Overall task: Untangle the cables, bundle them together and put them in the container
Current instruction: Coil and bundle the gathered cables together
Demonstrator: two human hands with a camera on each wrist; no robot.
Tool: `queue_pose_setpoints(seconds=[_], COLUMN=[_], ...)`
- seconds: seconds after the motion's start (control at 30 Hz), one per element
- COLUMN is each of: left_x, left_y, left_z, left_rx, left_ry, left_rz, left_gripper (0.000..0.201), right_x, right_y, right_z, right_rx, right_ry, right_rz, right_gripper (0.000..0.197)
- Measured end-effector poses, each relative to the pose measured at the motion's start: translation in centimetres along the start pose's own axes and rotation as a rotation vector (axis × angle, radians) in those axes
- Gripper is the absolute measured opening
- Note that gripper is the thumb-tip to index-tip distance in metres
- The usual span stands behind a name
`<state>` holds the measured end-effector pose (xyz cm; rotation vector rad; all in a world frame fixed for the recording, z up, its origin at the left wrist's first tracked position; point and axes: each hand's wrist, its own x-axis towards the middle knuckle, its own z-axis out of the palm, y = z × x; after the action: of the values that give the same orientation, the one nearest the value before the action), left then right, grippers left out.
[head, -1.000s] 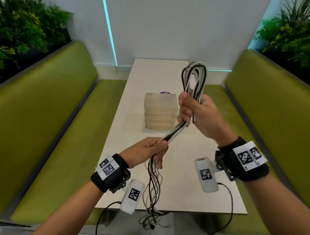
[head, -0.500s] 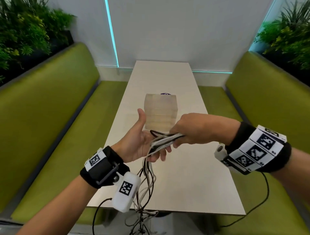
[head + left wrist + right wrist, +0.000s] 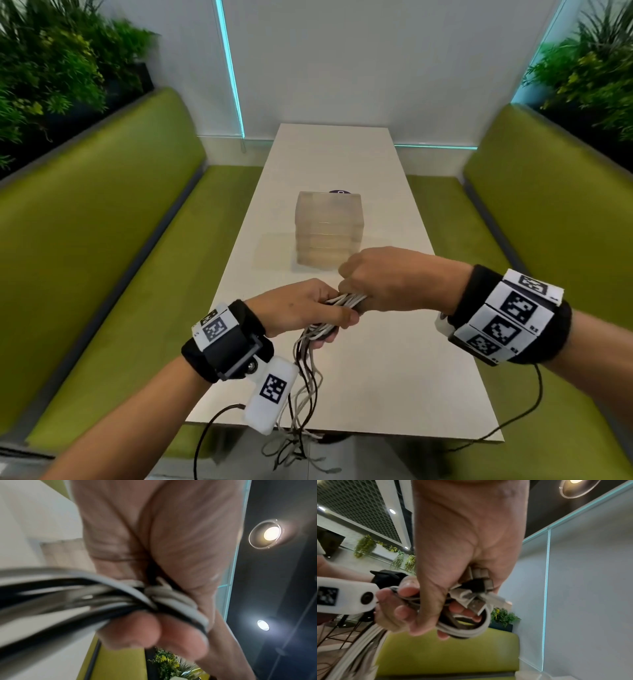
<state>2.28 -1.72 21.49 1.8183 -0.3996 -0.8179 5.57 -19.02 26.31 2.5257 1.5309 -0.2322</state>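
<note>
A bundle of white and black cables [image 3: 337,303] runs between both hands over the near half of the white table [image 3: 394,377]. My left hand [image 3: 308,311] grips the bundle from the left; its loose ends [image 3: 301,404] hang past the table's front edge. My right hand [image 3: 383,277] is closed round the folded end, knuckles up. In the right wrist view the folded loops and USB plugs [image 3: 476,601] sit inside my right hand [image 3: 453,574]. The left wrist view shows the cables [image 3: 102,596] pressed under my left hand [image 3: 154,561]. A clear plastic container [image 3: 328,231] stands behind the hands.
Green benches [image 3: 102,257] line both sides of the narrow table, with another green bench [image 3: 548,240] on the right. A flat clear lid [image 3: 274,251] lies left of the container. Plants [image 3: 51,68] stand behind the bench backs. A white wall closes the far end.
My right hand brought the looped cable end down from above the table to my left hand. The left hand, open half a second ago, has closed round the bundle.
</note>
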Motion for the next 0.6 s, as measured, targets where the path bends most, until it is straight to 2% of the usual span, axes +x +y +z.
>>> queue_pose_setpoints(seconds=[0.1,0.2,0.27,0.33,0.43,0.6], left_x=[-0.1,0.0,0.1,0.1,0.1,0.2], left_y=[0.0,-0.1,-0.4,-0.6,-0.6,-1.1], left_z=[-0.1,0.0,0.3,0.3,-0.1,-0.3], left_rx=[0.038,0.06,0.055,0.02,0.042,0.139], left_ry=[-0.009,-0.006,-0.002,0.019,0.026,-0.041], left_rz=[0.003,0.008,0.012,0.035,0.063,0.056], left_gripper=[0.019,0.021,0.024,0.028,0.025,0.027], right_x=[-0.1,-0.3,0.0,0.0,-0.2,-0.5], right_y=[-0.4,-0.7,-0.5,-0.1,0.3,-0.1], right_z=[0.3,1.0,1.2,0.7,0.3,1.3], right_rx=[-0.02,-0.133,-0.159,0.041,0.532,0.765], right_ry=[0.043,0.197,0.221,0.063,-0.137,-0.242], right_rz=[-0.002,-0.028,-0.023,0.013,0.151,0.18], right_gripper=[0.027,0.028,0.029,0.024,0.008,0.014])
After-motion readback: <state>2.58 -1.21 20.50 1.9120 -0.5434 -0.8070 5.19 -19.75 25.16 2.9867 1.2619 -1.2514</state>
